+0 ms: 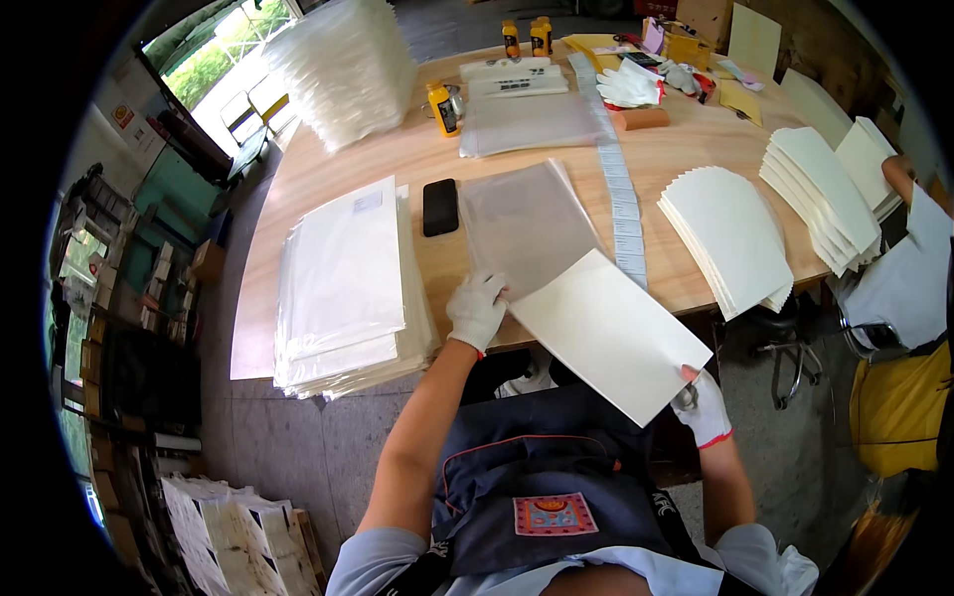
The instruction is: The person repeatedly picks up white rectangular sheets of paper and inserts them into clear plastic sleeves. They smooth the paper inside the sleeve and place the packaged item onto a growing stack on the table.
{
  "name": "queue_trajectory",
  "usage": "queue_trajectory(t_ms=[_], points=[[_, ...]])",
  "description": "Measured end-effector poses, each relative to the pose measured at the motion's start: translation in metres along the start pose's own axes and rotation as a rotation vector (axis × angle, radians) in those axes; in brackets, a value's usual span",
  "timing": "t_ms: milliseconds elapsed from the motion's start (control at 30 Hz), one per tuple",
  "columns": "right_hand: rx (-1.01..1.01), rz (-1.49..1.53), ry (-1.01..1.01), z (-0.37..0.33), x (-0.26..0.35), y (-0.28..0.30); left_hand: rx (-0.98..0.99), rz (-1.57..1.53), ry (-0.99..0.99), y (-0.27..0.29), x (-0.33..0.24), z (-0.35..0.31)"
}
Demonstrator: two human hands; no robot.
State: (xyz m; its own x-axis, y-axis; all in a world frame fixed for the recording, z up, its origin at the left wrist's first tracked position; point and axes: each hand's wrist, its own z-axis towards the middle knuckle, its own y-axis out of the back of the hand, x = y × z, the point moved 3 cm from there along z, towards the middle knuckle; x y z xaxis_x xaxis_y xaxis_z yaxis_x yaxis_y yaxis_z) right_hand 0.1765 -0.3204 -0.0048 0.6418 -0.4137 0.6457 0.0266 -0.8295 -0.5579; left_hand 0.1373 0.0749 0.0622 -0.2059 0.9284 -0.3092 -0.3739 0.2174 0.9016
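My right hand (704, 405), in a white glove with bare fingertips, grips the lower right corner of a white sheet of board (614, 338). The sheet is tilted, with its far end over the near edge of a stack of clear plastic bags (527, 221). My left hand (477, 310), also gloved, is closed at the near left corner of the top bag, beside the sheet's left corner. Its fingertips are small in view, but they seem to pinch the bag's edge. To the left lies a pile of white sheets in clear bags (343, 268), the top one bearing a small label.
A black phone (440, 207) lies between the piles. A strip of labels (623, 204) runs down the table. Fanned white sheets (720, 233) stand to the right, near another person's arm (899, 179). Orange bottles (443, 109), gloves (631, 85) and more bags (532, 124) are farther back.
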Motion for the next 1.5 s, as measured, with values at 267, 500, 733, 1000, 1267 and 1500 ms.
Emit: queue_trajectory(t_ms=[267,500,733,1000,1267,1500], points=[[0.042,0.214,0.01,-0.009,-0.042,-0.058,-0.272,-0.43,-0.119,-0.001,-0.015,-0.02],[0.03,-0.046,0.105,-0.024,-0.025,-0.087,-0.327,-1.556,0.769,-0.062,-0.039,-0.037],[0.046,-0.118,0.061,0.003,-0.011,-0.084,0.106,-1.403,0.739,-0.08,-0.061,-0.079],[0.105,0.245,0.112,0.067,-0.072,-0.099,0.268,-1.631,0.894,-0.083,-0.065,-0.137],[0.325,-0.72,0.046,0.008,-0.071,-0.16,0.297,-1.468,0.868,-0.053,-0.017,-0.143],[0.579,-1.624,0.951,0.009,-0.088,-0.209,0.349,-1.504,0.898,-0.037,-0.01,-0.149]])
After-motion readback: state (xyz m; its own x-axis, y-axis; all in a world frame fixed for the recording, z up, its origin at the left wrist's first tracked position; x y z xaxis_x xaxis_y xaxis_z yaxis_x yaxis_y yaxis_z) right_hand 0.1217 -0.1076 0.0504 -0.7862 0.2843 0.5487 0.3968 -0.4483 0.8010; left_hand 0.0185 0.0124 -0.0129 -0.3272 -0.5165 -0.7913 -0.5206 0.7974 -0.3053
